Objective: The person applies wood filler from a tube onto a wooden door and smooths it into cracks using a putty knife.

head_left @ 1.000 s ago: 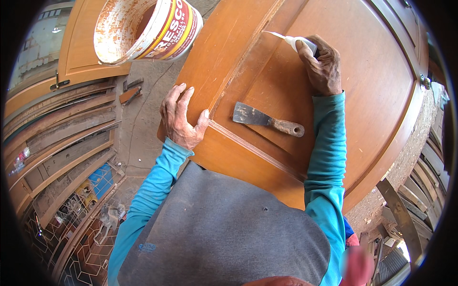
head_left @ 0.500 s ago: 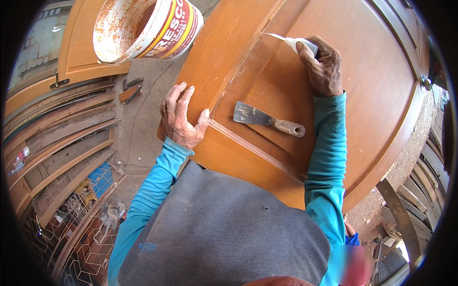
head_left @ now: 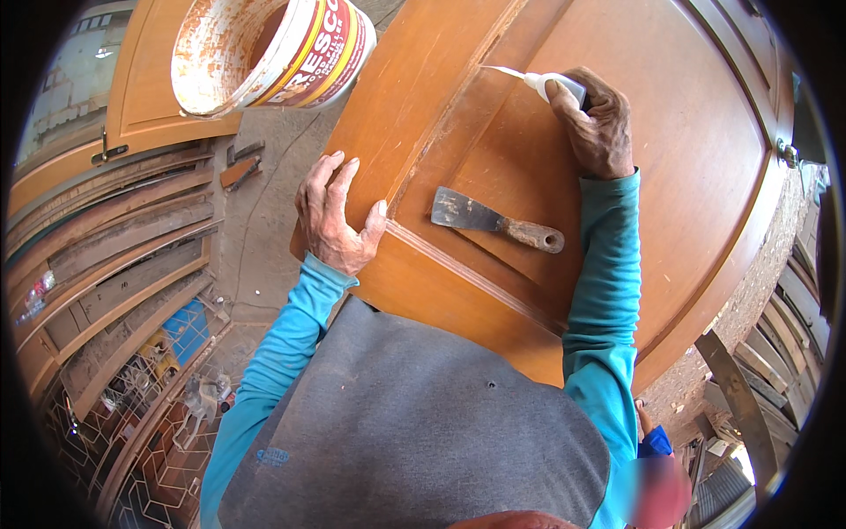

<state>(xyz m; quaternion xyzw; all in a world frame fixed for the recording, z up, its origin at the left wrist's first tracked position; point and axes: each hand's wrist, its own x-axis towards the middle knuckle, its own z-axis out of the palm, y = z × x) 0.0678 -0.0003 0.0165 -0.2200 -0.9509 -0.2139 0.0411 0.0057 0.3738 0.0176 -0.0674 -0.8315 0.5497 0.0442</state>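
A brown wooden panel door (head_left: 670, 212) lies flat in front of me. My left hand (head_left: 335, 220) rests on its left edge, with the fingers spread and nothing in them. In my right hand (head_left: 601, 123) is a small white squeeze bottle (head_left: 539, 83) with a long thin nozzle, gripped between thumb and fingers. The nozzle points left, its tip near the groove beside the door's long frame piece. A putty knife (head_left: 498, 222) with a worn wooden handle lies on the door panel between my hands, touched by neither.
A white bucket (head_left: 330, 66) smeared with orange-brown filler stands beyond the door's left edge. Wooden boards (head_left: 132, 247) are stacked at left, near another door (head_left: 163, 97). A door knob (head_left: 786, 152) sticks out at far right. Another person (head_left: 661, 485) is behind me at lower right.
The bottle's nozzle tip has shifted very slightly toward me and to the left. My left hand and the putty knife stay where they were.
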